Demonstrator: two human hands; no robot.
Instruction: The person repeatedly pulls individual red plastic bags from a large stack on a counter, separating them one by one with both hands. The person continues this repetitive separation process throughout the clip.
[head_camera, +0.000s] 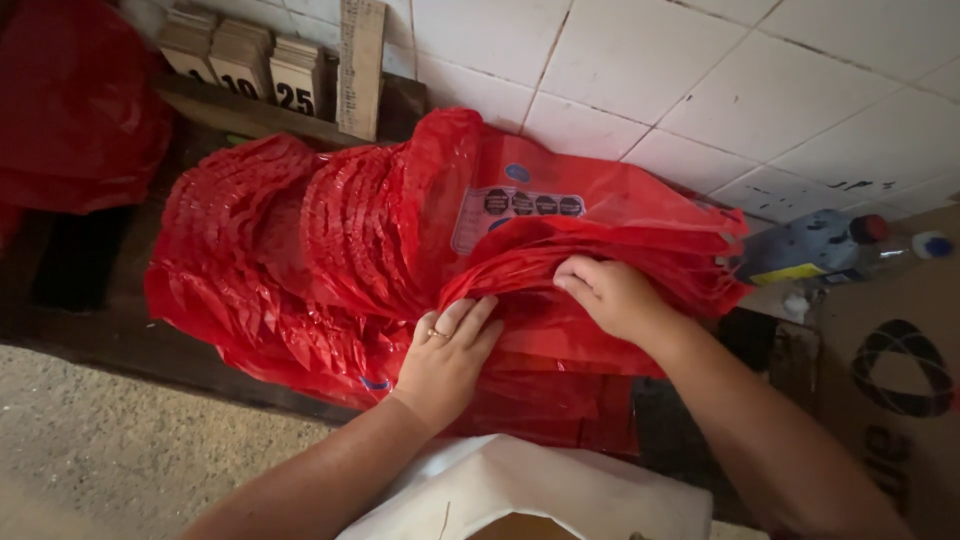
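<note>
White paper (540, 490) lies nearest. Beyond it, left hand (447, 360) presses flat on the red bags (330, 240); right hand (607, 292) curls its fingers into their edges.

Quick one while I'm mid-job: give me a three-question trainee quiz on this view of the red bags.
1. True or false: the left hand lies flat on the stack of red plastic bags.
2. What is the right hand doing? A) resting on the white sack B) fingers curled over a bag edge C) holding the bottle
3. Which hand wears a ring?

Key: 1 true; 2 B; 3 the left hand.
</note>
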